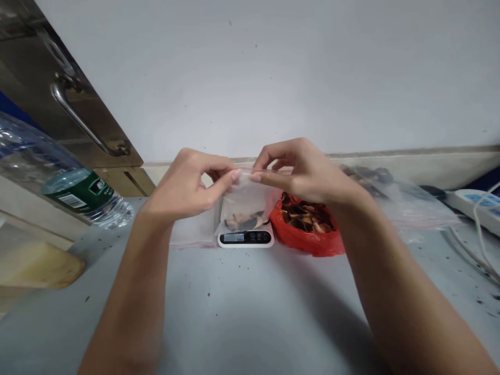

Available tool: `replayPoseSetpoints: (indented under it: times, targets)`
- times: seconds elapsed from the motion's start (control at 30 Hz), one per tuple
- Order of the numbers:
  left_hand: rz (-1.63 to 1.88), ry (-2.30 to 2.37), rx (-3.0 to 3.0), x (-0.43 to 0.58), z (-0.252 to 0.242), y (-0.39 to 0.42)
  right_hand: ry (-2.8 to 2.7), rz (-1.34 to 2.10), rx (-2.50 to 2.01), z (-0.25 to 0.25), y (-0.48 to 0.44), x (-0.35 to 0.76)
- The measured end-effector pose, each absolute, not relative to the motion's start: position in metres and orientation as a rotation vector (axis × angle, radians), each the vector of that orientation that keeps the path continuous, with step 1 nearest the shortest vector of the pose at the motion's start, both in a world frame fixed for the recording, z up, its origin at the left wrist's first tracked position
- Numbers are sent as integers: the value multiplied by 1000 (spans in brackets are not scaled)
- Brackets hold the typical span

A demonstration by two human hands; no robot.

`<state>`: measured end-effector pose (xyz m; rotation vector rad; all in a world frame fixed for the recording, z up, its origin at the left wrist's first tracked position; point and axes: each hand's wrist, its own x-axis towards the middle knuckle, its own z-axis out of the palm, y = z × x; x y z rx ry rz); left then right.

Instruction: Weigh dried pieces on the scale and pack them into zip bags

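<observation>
Between both hands hangs a clear zip-lock bag (250,195) with a red-lined top and several dark and pale dried slices (245,221) at its bottom. My left hand (191,182) pinches the zip edge between thumb and forefinger. My right hand (300,169) pinches the same edge a little to the right. Just behind the bag's lower end is a small white digital scale (246,238), its display reading 0.0. Right of the scale sits a red plastic bag (308,242), open at the top and full of similar dried slices (307,213).
Flat clear bags (193,229) lie left of the scale. Another clear bag (410,205) with dark contents lies at right, near a white power strip (476,203) and cable. A water bottle (78,187) and a yellowish container (42,260) stand at left. A wall rises behind.
</observation>
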<state>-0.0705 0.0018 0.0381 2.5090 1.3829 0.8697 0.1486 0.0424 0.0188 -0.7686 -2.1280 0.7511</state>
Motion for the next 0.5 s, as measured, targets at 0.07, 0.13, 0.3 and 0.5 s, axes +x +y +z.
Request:
replayPoseSetpoints:
  times: [0.07,0.13,0.3,0.5]
  targets:
    - [931,1409,2508,-77,40,1,-2113,725,-809,17,47,157]
    - [962,1430,2504,-82,42,0,-2117,702,-862,15,51,165]
    - [887,1436,2501,-83,43,1,-2211,654,-909,13,58,177]
    - [890,1434,2501,-83,40,3,-2252,538,-1078,14,58,180]
